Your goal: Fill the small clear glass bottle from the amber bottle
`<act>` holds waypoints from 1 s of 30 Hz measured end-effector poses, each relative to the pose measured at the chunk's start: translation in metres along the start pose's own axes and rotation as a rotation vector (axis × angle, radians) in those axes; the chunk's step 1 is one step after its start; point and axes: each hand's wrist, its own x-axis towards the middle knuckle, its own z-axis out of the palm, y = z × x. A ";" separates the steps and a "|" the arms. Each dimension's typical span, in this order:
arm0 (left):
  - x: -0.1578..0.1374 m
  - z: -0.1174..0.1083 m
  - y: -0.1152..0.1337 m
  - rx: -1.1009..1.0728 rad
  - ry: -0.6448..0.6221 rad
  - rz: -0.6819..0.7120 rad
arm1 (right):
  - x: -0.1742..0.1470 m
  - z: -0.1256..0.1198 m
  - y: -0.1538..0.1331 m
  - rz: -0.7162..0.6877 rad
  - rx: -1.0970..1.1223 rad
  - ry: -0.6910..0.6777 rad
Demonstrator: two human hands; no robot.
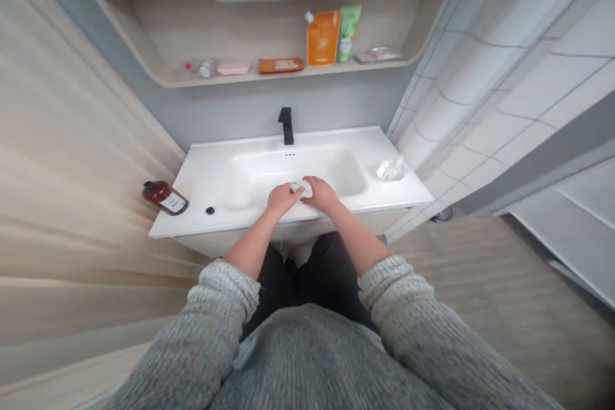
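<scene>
Over the front part of the white sink basin [250, 189], a small white rounded object [304, 188] is held between my two hands. Its kind is too small to make out. My left hand [282, 198] is closed, its thumb and fingers pinching the object's left side. On the other side, my right hand [321, 193] curls its fingers around the right edge. The palms and part of the object are hidden. Behind them, the black faucet [287, 126] stands at the back of the basin.
A brown bottle [166, 197] lies tilted at the counter's left end, near a black round drain stopper [210, 211]. A clear crumpled-looking item [391, 170] sits on the right. Above, a shelf [230, 80] holds an orange pouch [323, 38] and a green tube [348, 33].
</scene>
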 end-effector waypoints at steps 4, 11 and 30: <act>0.000 -0.001 0.002 0.024 0.030 -0.035 | -0.001 -0.003 -0.005 -0.007 -0.016 -0.013; 0.003 0.003 -0.003 -0.121 0.098 0.061 | -0.002 -0.013 -0.016 0.024 -0.079 -0.029; 0.018 0.002 -0.009 -0.076 -0.010 -0.018 | 0.008 -0.008 -0.018 0.106 -0.154 -0.068</act>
